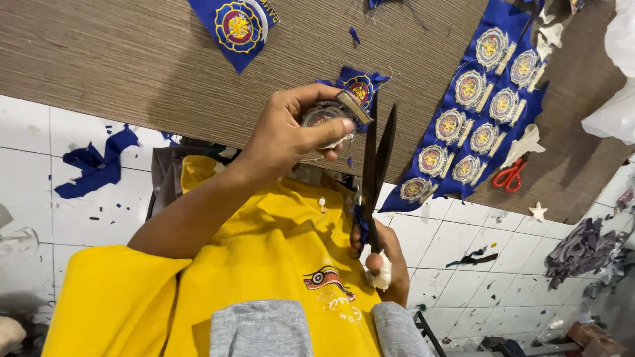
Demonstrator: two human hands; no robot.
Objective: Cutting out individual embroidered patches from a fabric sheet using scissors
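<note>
The left hand [291, 132] is curled shut around a round embroidered patch [327, 116], thumb pressed across its face and fingers wrapped behind it, holding it up in front of the yellow shirt [264, 258]. The right hand [383, 261] is lower, closed around the handles of a pair of large black scissors [377, 158]; a white wrapping covers 1 finger at the grip. The scissor blades point upward, nearly closed, their tips just beside the right edge of the patch. Behind the patch, a blue offcut with another round emblem [360, 86] lies on the brown woven mat [132, 59]. To the right, a long blue fabric strip [476, 112] carrying 2 rows of the same emblems stretches diagonally across the mat, with a small pair of red-handled scissors [509, 175] lying just beside its lower end. Another blue emblem piece [238, 26] sits near the top edge of the view. The mat rests on a white tiled floor [59, 152], where a loose blue scrap [96, 165] lies to the left and small white trimmings [537, 211] are scattered to the right. A heap of grey cloth [582, 251] is farther right on the tiles.
</note>
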